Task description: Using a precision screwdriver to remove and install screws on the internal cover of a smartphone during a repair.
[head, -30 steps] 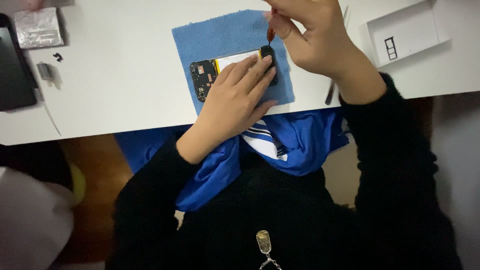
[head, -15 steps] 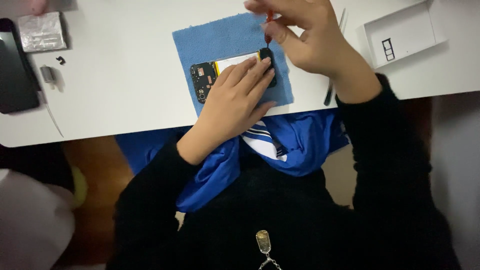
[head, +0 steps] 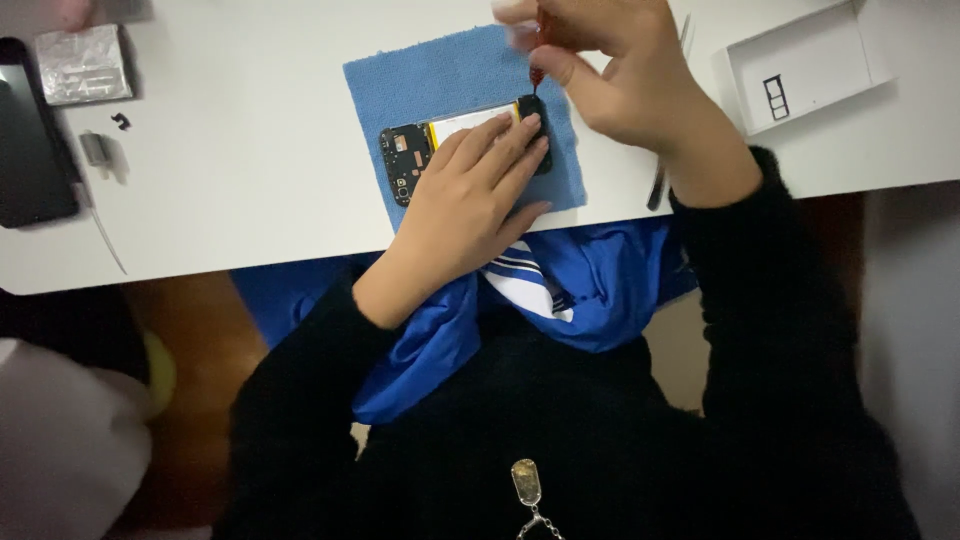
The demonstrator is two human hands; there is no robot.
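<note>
Your left hand [head: 470, 200] presses flat on the opened phone [head: 455, 150] on the blue cloth [head: 440, 75] near the surface's far edge, while your right hand [head: 620, 80] fingers pinch a screwdriver [head: 537, 60] at its end screw; keep it upright.

Open tabletop [head: 250, 190] left of left hand [head: 470, 200]; white box [head: 805, 65], slim tool [head: 657, 185] crowding right of right hand [head: 620, 75].

Left hand [head: 470, 205] hides most of opened phone [head: 412, 160]; screwdriver [head: 537, 60] blurred.
</note>
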